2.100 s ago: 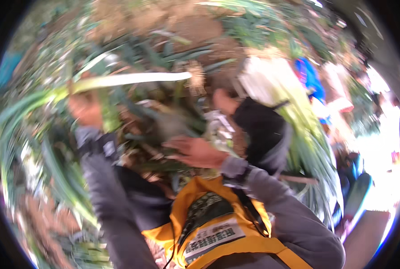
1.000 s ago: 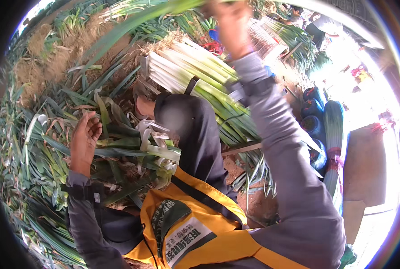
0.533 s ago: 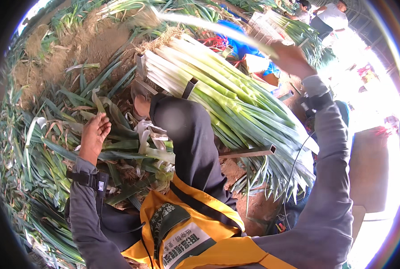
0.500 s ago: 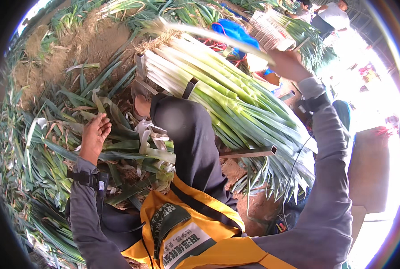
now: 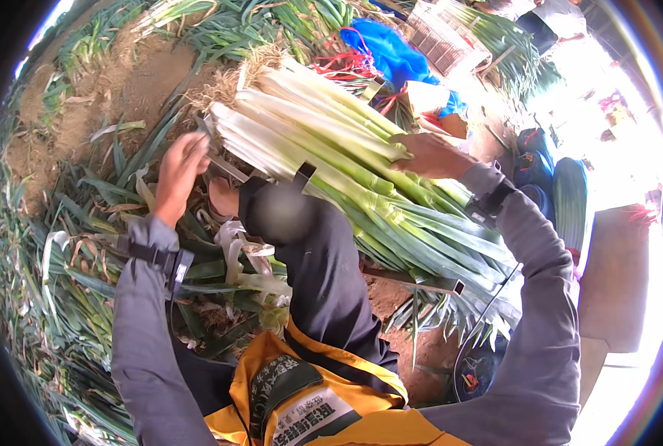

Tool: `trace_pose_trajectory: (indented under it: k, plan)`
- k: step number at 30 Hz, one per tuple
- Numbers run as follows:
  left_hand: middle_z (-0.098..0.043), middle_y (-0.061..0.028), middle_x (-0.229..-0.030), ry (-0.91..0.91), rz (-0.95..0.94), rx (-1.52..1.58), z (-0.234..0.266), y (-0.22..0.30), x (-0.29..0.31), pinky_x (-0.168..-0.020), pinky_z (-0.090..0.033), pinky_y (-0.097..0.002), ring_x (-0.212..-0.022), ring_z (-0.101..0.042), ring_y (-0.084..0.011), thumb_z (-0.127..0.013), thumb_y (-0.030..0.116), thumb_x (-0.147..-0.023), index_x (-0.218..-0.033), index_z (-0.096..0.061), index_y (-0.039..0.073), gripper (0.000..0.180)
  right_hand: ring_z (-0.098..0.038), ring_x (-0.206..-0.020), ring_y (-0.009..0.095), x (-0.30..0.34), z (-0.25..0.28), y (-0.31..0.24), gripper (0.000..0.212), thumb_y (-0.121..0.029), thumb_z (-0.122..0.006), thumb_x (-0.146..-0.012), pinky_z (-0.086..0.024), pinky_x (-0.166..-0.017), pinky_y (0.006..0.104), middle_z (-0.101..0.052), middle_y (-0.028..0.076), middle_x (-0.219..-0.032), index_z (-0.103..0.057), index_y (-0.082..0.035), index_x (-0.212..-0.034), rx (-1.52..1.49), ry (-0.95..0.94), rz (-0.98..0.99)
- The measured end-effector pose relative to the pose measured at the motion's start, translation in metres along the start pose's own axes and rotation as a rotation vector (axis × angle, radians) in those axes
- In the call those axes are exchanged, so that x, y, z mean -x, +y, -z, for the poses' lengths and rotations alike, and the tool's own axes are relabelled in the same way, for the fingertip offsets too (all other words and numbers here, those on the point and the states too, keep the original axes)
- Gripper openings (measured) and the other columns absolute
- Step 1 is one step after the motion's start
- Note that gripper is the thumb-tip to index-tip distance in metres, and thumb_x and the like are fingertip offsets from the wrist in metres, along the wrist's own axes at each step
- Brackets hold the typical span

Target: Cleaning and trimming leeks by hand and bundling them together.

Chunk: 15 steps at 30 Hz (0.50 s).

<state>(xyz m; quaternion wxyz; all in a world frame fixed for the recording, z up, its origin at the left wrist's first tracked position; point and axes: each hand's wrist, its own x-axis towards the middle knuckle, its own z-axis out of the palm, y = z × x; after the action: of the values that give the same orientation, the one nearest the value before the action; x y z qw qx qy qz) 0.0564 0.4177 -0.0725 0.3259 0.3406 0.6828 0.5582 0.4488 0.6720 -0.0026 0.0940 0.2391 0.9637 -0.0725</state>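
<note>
Just left of the right grip (image 5: 429,156), the leek (image 5: 331,125) that was mid-air is now down on the leek stack (image 5: 372,182), fingers pinching its greener part, so looks like one more's added. Left grip (image 5: 181,175) has moved up beside the metal frame (image 5: 229,168), fingers bunched; can't tell if it's holding anything.

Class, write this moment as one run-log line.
right hand: touching leek on pile | left hand: curled, near roots | pile: on metal frame
</note>
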Motion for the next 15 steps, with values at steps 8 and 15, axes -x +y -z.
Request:
trace_pose_trajectory:
  k: [8, 15]
  plan:
    - [-0.062, -0.0108, -0.106, -0.213, -0.517, -0.348, -0.098, 0.011, -0.085, -0.087, -0.048, -0.0297, -0.094, -0.061, -0.0179, -0.064, 0.016, -0.094, -0.122, -0.060, 0.000, 0.032, -0.061, -0.092, 0.032, 0.002, -0.006, -0.003, 0.050, -0.044, -0.067, -0.089, -0.047, -0.081, 0.0420, -0.061, 0.016, -0.099, -0.057, -0.002, -0.114, -0.114, 0.084, -0.014]
    - [-0.055, -0.0187, -0.111, 0.013, -0.729, -0.431, -0.119, -0.007, -0.104, -0.086, -0.051, -0.0390, -0.095, -0.060, -0.0341, -0.070, 0.009, -0.086, -0.118, -0.061, 0.000, 0.035, -0.062, -0.088, 0.033, 0.013, 0.009, -0.006, 0.039, -0.036, -0.067, -0.090, -0.048, -0.077, 0.0440, -0.060, 0.018, -0.095, -0.059, -0.003, -0.110, -0.073, -0.058, -0.043]
